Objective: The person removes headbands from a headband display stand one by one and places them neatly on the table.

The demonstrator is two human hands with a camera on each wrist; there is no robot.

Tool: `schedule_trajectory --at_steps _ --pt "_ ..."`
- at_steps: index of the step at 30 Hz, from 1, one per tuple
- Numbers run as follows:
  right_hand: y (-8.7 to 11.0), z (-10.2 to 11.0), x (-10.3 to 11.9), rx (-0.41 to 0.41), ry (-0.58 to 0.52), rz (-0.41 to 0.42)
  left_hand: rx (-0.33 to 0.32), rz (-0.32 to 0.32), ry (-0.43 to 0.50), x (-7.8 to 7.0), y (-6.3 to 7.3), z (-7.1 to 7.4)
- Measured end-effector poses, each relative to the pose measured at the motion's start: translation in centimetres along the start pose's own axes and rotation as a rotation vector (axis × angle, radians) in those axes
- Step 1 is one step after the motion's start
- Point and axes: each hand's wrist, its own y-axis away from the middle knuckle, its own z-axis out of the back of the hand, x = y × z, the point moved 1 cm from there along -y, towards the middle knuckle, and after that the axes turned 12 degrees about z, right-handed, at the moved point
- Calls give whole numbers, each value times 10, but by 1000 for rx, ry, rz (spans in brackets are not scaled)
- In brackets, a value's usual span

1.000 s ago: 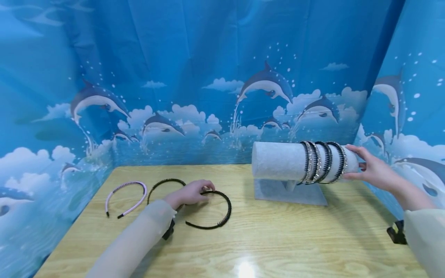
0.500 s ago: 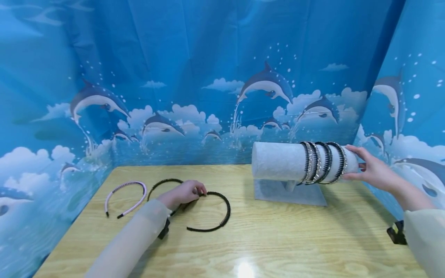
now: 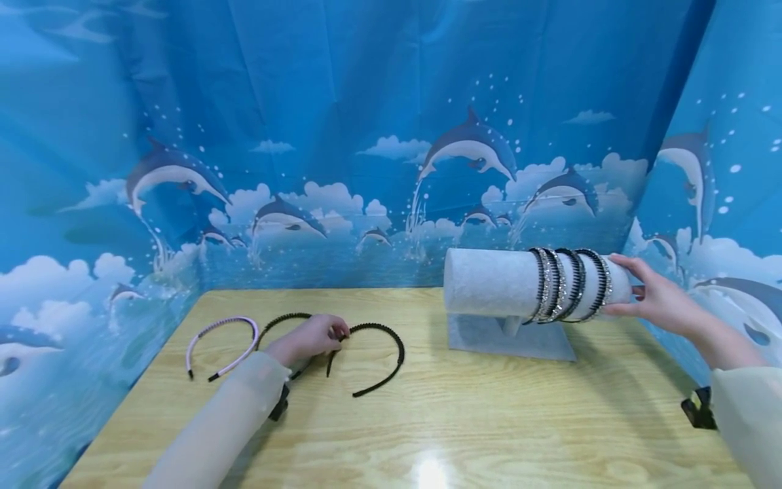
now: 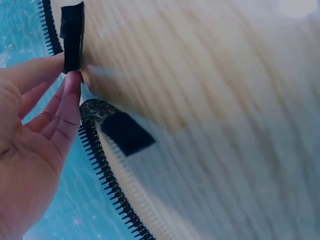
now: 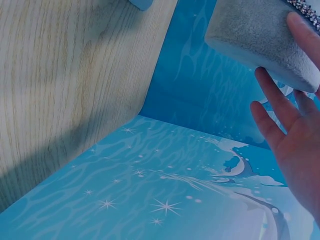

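My left hand (image 3: 311,337) pinches a thin black toothed headband (image 3: 400,350) by its left side, low over the table. In the left wrist view the thumb and fingers (image 4: 70,100) meet at black band parts; a flat black end (image 4: 127,132) and a toothed strip (image 4: 107,175) show nearby. Partly behind that hand lies a second black headband (image 3: 277,322). At the far right my right hand (image 3: 662,299) grips the end of a grey velvet display roll (image 3: 489,282), fingers spread about its rim. Several black headbands (image 3: 556,285), some with sparkling stones, encircle the roll's right part.
A pink headband (image 3: 253,333) with black tips lies at the left of the wooden table (image 3: 489,421). The roll stands on a flat grey base (image 3: 476,333). Dolphin-printed blue curtains (image 3: 342,136) close off the back and sides.
My left hand has shifted a little left and turned the held black headband, so its free end now points lower left, nearer the other end. The right hand and roll stay put.
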Motion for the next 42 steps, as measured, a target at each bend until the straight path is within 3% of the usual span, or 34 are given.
schedule_trajectory --at_steps 9,15,24,28,32,35,42 --pt "0 0 1 -4 -7 4 -60 19 -13 6 -3 0" --pt "0 0 0 -4 1 -1 -135 24 -28 6 -2 0" --pt "0 0 -1 -5 -11 -5 -186 81 35 8 -8 -3" --pt "0 -1 -2 -2 -16 -2 -145 60 81 11 -5 -1" --pt "1 -1 -2 -2 -14 -1 -59 -45 71 12 2 5" --pt "1 -2 -2 -4 -16 -1 -9 -126 14 14 7 9" --pt "0 -1 -1 -11 -5 -2 51 -138 -44 18 10 12"
